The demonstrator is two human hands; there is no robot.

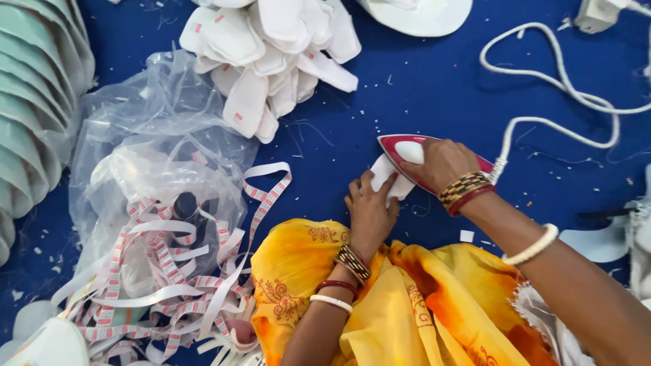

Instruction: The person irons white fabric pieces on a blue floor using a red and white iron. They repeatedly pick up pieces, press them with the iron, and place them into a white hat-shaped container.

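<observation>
My right hand (442, 163) grips a red and white clothes iron (407, 150) and presses it on a small white fabric piece (386, 177) lying on the blue cloth surface (420, 88). My left hand (369, 210) rests flat on the near end of that white piece, fingers spread, holding it down. Both wrists carry bangles. The iron's white cord (556, 81) loops away to the upper right. Yellow-orange garment cloth (407, 298) covers my lap below the hands.
A heap of white padded pieces (271, 54) lies at the top centre. A clear plastic bag (156, 156) and tangled white-and-red label ribbon (169, 271) fill the left. Stacked pale green pieces (34, 102) sit far left. More white pieces (597, 240) lie at the right edge.
</observation>
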